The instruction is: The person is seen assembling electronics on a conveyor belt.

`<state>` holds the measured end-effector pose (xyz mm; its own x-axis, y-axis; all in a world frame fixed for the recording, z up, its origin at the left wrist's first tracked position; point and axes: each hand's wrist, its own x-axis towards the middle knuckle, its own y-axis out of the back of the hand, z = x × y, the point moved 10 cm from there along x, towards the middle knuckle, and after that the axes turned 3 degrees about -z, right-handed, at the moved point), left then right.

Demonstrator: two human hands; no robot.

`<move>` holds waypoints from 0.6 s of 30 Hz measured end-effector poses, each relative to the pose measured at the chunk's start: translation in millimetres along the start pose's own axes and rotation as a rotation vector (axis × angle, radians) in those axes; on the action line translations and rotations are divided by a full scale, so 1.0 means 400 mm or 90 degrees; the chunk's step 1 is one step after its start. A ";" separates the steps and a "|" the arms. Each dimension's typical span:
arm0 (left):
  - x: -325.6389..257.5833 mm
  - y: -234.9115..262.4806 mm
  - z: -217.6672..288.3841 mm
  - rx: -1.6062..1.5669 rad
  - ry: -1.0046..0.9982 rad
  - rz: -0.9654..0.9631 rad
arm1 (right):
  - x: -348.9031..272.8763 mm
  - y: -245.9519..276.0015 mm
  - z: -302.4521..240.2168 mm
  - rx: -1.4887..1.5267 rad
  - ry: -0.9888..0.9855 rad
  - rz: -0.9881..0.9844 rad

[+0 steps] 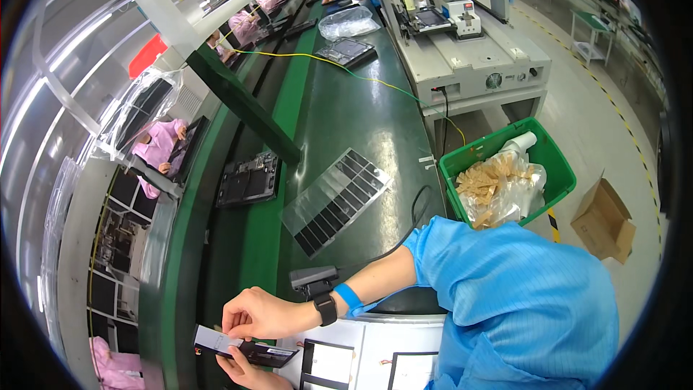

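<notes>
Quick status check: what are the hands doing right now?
Right hand pinching top of thin dark strip. Left hand gripping it from below. White sheets beside it; nothing blocking.

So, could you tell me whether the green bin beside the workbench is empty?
No, the green bin holds a clear plastic bag stuffed with tan scraps and a white roll.

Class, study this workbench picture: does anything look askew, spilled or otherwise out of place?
Little stands out. The clear sheet of dark strips lies diagonally across the green belt, askew to its edges. Nothing looks spilled or damaged.
</notes>
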<state>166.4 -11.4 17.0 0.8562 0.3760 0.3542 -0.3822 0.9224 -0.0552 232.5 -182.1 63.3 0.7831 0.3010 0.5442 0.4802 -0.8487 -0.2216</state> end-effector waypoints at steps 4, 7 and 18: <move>-0.008 -0.037 0.029 0.124 -0.078 -0.097 | -0.002 -0.028 0.001 0.040 -0.025 -0.045; -0.020 -0.048 0.027 0.070 -0.090 -0.135 | -0.012 -0.039 -0.018 0.036 -0.002 -0.043; -0.004 -0.009 0.003 -0.162 -0.053 -0.046 | -0.042 -0.064 -0.075 -0.177 0.213 -0.067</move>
<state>165.9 -15.6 17.8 0.8422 0.3100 0.4411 -0.2133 0.9430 -0.2556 195.1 -178.6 84.1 0.5430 0.2742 0.7937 0.3909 -0.9191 0.0501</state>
